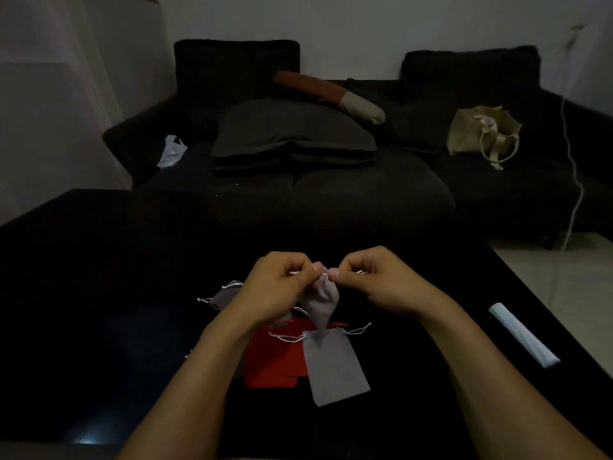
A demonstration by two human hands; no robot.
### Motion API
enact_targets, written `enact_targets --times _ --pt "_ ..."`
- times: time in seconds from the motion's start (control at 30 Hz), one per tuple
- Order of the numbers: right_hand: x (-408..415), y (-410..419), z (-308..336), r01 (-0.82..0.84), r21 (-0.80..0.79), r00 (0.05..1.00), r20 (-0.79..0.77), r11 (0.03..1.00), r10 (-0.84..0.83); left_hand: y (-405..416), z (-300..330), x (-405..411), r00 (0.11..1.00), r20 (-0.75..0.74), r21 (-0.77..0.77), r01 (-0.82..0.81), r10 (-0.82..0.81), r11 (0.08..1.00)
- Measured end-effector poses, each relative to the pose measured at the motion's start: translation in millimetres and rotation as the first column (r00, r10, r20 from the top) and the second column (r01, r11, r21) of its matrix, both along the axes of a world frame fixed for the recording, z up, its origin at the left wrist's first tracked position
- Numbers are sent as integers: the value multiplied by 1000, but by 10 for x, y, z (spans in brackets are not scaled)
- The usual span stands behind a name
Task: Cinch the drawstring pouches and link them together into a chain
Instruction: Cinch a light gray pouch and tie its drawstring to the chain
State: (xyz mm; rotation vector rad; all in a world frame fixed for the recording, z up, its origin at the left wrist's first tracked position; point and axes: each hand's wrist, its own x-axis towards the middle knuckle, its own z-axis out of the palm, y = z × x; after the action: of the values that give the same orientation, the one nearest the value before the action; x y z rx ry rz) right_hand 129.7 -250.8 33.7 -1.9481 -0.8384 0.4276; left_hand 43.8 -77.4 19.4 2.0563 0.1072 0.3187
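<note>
Above the glossy black table (99, 293), you hold a small grey fabric drawstring pouch (322, 298) up between your hands, its gathered mouth at the top and its long axis hanging straight down toward the pile below. Your left hand (278, 287) pinches the white cord on the left of the mouth with fingers curled, and your right hand (374, 282) pinches the cord on the right the same way. Both hands sit level and equally near, so the cinch looks to depend on pulling them apart sideways, across the pouch's hanging axis. Beneath it lie a flat grey pouch (335, 370), a red fabric pouch (275, 360) and another grey pouch (225, 298) farther left, none visibly linked yet.
</note>
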Motion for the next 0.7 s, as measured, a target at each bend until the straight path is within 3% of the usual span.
enact_targets --times 0.27,0.4,0.5,0.6,0.7 --pt "8 61 -22 -39 0 998 -51 999 39 -66 24 35 980 198 228 -26 -20 973" --pt "-14 53 -33 -42 6 997 -71 999 42 -93 54 -6 971 220 -33 105 -96 994" --pt "-32 35 -18 -59 4 997 -47 998 59 -85 65 -16 989 127 -195 102 -78 976" --pt "-15 2 11 -60 -3 998 -26 998 60 -59 86 -27 993 44 -287 118 -110 951" --pt "-17 -9 32 -43 13 999 9 999 42 7 86 -40 994 48 -241 103 -94 965"
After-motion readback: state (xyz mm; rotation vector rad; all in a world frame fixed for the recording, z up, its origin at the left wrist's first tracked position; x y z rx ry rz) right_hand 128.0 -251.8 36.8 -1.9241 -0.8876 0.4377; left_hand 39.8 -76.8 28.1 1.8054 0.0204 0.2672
